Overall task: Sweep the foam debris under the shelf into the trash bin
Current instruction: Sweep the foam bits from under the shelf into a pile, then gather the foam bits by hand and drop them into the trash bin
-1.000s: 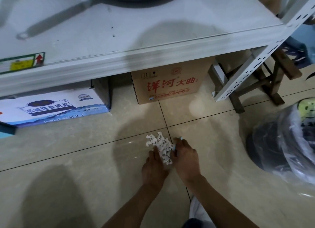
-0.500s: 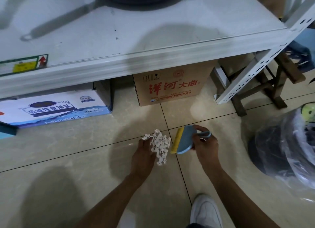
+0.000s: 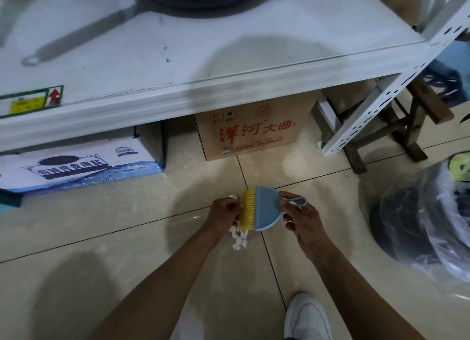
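White foam debris (image 3: 238,239) lies in a small heap on the tiled floor in front of the white shelf (image 3: 178,110). My left hand (image 3: 225,213) cups the heap from the left, and most of the heap is hidden behind it. My right hand (image 3: 300,219) grips the looped handle of a small blue brush with yellow bristles (image 3: 262,208). The bristles press against the foam and my left hand. The trash bin (image 3: 427,225), lined with a clear plastic bag, stands on the floor to the right.
Under the shelf sit a brown cardboard box with red print (image 3: 254,133) and a white-and-blue box (image 3: 76,164). A wooden stool (image 3: 412,126) stands behind the shelf's perforated leg (image 3: 381,100). My white shoe (image 3: 307,316) is at the bottom edge.
My right hand drew back from the foam and now shows the blue brush, then brought its bristles against the heap. My left hand stayed cupped on the foam's left side.
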Motion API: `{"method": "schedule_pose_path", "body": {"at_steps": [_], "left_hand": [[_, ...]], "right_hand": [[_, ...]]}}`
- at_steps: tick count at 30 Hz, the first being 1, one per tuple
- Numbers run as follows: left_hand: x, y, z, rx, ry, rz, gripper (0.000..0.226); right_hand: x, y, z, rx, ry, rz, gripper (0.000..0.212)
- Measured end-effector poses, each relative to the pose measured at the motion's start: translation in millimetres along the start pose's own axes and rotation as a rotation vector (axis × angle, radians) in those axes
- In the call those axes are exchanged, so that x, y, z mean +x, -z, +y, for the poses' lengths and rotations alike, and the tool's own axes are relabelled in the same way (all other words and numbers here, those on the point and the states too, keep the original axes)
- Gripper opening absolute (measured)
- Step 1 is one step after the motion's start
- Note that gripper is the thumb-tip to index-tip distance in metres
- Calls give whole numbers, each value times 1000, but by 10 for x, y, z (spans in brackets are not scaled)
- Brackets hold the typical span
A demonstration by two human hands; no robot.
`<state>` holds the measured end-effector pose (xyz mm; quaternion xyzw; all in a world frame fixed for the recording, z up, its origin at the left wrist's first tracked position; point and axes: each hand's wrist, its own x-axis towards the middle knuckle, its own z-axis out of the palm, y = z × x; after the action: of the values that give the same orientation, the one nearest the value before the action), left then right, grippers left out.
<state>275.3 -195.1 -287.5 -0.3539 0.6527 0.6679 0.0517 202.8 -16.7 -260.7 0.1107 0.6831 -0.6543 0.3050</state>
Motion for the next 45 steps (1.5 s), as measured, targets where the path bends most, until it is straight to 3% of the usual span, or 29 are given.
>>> {"method": "schedule_pose_path", "body": {"at_steps": [7, 13, 16, 19, 24, 28, 31, 33, 36, 39, 45], "left_hand": [[144, 139, -154, 213, -41, 284, 12], [-4, 292, -289, 580, -171, 313, 11], [-79, 296, -395, 686, -230, 282, 10], [-142, 291, -489, 777, -299, 251, 15], [-190, 312, -645, 998, -389, 224, 84], [-191, 248, -697, 1138, -325, 82, 123], [-172, 176, -697, 1192, -249, 53, 131], [-178, 150, -699, 1196, -214, 85, 137], [-213, 147, -669, 1225, -148, 169, 140], [-233, 190, -625, 1258, -122, 209, 137], [-167, 255, -620, 1200, -162, 119, 137]], "right_hand": [[100, 224, -45, 297, 4, 162, 11], [308, 291, 149, 510, -88, 376, 8], [375, 211, 310, 485, -124, 451, 9], [413, 154, 499, 309, -164, 513, 7], [351, 73, 636, -494, 0, 486, 22], [377, 4, 659, -765, 85, 425, 17], [340, -37, 652, -856, 105, 400, 20], [233, -77, 643, -969, 272, 383, 36], [53, -219, 652, -1231, 493, 59, 80], [-38, -393, 705, -1484, 466, -234, 112], [102, -573, 745, -1483, 330, -229, 127]]}}
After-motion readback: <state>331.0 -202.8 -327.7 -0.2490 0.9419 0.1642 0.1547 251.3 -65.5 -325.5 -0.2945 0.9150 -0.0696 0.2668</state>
